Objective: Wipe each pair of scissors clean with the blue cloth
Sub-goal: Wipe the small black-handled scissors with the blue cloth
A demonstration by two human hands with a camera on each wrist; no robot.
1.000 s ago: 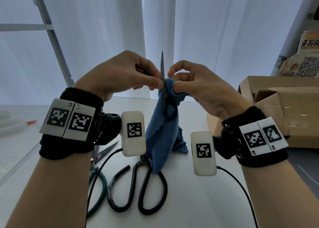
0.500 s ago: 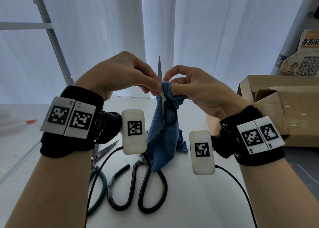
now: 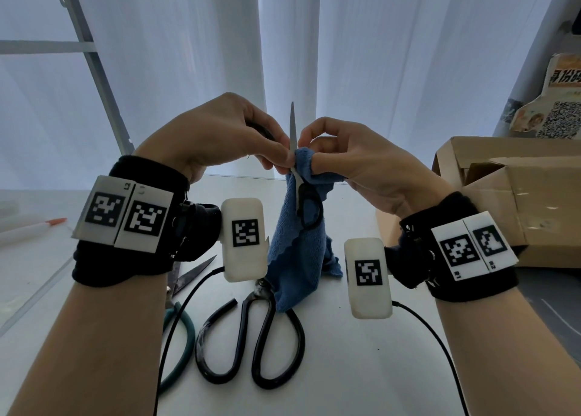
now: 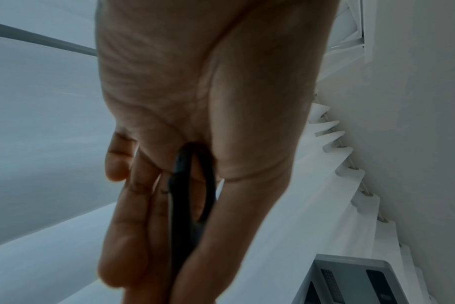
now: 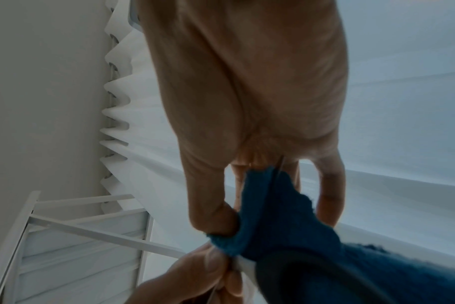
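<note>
White tabletop point(image 3: 339, 368) below, white pleated curtain point(image 3: 195, 53) behind, cardboard box point(image 3: 518, 201) at the right edge. Two forearms raised over the table, each wrapped in a black wristband carrying printed square markers and a white camera block with a cable.

Left hand point(image 3: 220, 142), fingers curled, pinching small black-handled scissors point(image 3: 306, 201) and holding them upright, one blade tip pointing straight up, one black loop hanging free below against the cloth. In the left wrist view, second black loop point(image 4: 192, 185) tucked between thumb and fingers, close to the palm.

Right hand point(image 3: 355, 164), thumb and forefinger closed on the blue cloth point(image 3: 298, 258), cloth folded round the lower part of the blade just beside the left fingertips. Rest of the cloth draped down, bottom corner hanging just above or touching the table; cannot tell which. In the right wrist view, same cloth point(image 5: 273, 205) bunched between thumb and fingers, thin blade edge showing at its top.

Flat on the table beneath the cloth: large black-handled scissors point(image 3: 251, 346), handles toward the person, pivot partly hidden by the hanging cloth. Just left of them, green-handled scissors point(image 3: 182, 330), blades open, partly behind the left forearm.

Far left on the table, white pen with orange tip point(image 3: 37, 227).
</note>
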